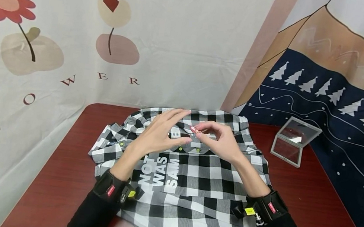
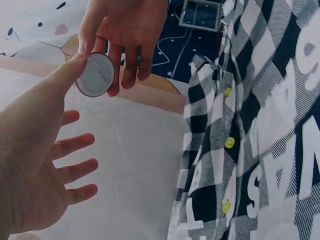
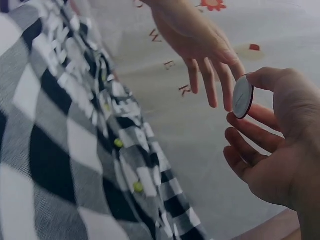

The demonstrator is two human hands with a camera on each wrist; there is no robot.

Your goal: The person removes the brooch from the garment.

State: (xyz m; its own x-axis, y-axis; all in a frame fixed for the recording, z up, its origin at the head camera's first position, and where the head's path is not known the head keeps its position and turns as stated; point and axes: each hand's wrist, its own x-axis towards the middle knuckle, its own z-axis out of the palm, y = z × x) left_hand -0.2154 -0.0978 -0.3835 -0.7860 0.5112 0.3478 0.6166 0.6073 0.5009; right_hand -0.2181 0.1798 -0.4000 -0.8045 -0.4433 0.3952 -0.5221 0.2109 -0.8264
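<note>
My right hand (image 1: 220, 142) pinches a small round badge (image 1: 195, 130) at its edge, between thumb and fingers. Its front looks red and patterned in the head view; the pale back of the badge (image 2: 96, 75), with a thin pin-like line, faces the left wrist camera. Opposite it, my left hand (image 1: 159, 131) reaches in with spread fingers, its thumb tip right at the badge's rim in the left wrist view. Below both hands a black-and-white checked shirt (image 1: 209, 172) lies spread out, with white lettering and yellow-green buttons (image 2: 229, 142).
An open, hinged square case (image 1: 286, 151) with clear panels rests at the right edge of the red-brown table (image 1: 68, 160). Behind the table hangs a pale cloth (image 1: 189, 47) with flower prints, and a navy cloth (image 1: 336, 120) with white trees drapes on the right.
</note>
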